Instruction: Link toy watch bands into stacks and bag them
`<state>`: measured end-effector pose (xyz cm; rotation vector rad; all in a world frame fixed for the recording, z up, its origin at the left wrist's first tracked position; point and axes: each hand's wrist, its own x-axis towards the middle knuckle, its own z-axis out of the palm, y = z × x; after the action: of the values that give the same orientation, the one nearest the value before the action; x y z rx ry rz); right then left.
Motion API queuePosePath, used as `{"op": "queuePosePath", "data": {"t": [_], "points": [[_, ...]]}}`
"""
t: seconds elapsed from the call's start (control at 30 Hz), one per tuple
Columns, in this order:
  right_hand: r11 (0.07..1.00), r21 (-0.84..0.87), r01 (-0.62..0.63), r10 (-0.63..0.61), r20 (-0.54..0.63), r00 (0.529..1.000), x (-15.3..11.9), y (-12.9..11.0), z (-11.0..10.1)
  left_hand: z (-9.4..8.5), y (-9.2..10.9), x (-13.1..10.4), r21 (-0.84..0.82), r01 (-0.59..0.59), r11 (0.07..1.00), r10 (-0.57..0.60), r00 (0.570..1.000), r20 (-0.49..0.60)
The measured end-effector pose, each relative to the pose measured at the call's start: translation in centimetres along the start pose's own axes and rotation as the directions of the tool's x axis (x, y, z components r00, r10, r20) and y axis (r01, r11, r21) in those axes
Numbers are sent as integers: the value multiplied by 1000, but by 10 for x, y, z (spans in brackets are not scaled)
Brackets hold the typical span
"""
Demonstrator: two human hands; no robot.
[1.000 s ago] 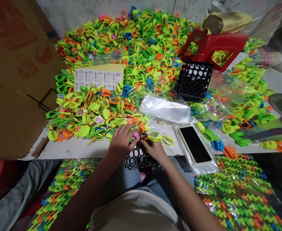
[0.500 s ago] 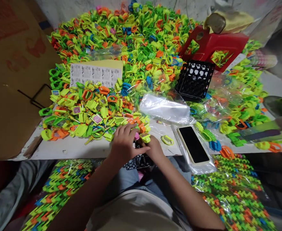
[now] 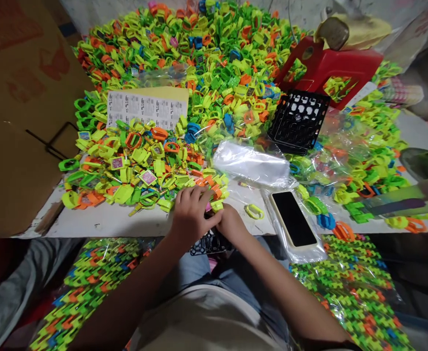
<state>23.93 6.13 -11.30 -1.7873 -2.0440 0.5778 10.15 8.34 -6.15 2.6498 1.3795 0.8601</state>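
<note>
At the table's front edge my left hand (image 3: 191, 213) curls over the far part of a black plastic tray (image 3: 208, 243), its fingers bent around small pieces. My right hand (image 3: 231, 222) touches it from the right, fingers closed and mostly hidden. Yellow-green and orange toy watches (image 3: 217, 192) stand in a row just beyond both hands. What each hand grips is too hidden to make out. A heap of similar toy watches (image 3: 141, 161) lies close to my left hand. One yellow loop (image 3: 254, 211) lies alone to the right of my right hand.
A phone (image 3: 294, 219) lies on clear plastic at the table edge. Behind are clear bags (image 3: 250, 163), stacked black trays (image 3: 300, 119), a red stool (image 3: 353, 66) and a sticker sheet (image 3: 146, 108). A cardboard box (image 3: 20, 122) stands left. Another person's arm (image 3: 411, 195) reaches in from the right.
My left thumb and right hand have drawn closer together over the tray. The yellow-green piece between them is now more covered. The view has shifted slightly.
</note>
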Motion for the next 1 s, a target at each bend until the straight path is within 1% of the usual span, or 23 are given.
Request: {"op": "queuePosePath", "data": {"t": [0.1, 0.17, 0.23, 0.3, 0.37, 0.47, 0.6, 0.73, 0.9, 1.0], "points": [[1000, -12, 29, -28, 44, 999, 5, -2, -6, 0, -1, 0, -13, 1, 1000, -1, 1000, -5], [998, 20, 67, -69, 82, 994, 8, 1, -9, 0, -1, 0, -9, -20, 1000, 20, 1000, -11], [996, 44, 81, -86, 105, 991, 12, 6, -12, 0, 1, 1, 13, -37, 999, 37, 999, 7], [996, 50, 81, -85, 105, 991, 14, 12, -13, 0, 4, 3, 57, -21, 998, 18, 999, 46], [994, 55, 90, -95, 100, 990, 16, 17, -13, 0, 7, 5, 111, 21, 994, -31, 996, 81], [991, 61, 116, -121, 86, 989, 15, 21, -12, 1, 10, 8, 163, 65, 984, -82, 991, 102], [989, 57, 136, -139, 68, 988, 11, 22, -8, 0, 12, 9, 176, 75, 982, -97, 988, 120], [991, 45, 124, -126, 51, 991, 8, 20, -5, -4, 13, 8, 163, 89, 983, -111, 985, 129], [993, 28, 112, -113, 66, 991, 7, 15, -5, -11, 16, 9, 223, 57, 973, -99, 978, 185], [996, 18, 89, -90, 73, 993, 7, 13, -6, -14, 18, 11, 238, 44, 970, -93, 976, 198]]}}
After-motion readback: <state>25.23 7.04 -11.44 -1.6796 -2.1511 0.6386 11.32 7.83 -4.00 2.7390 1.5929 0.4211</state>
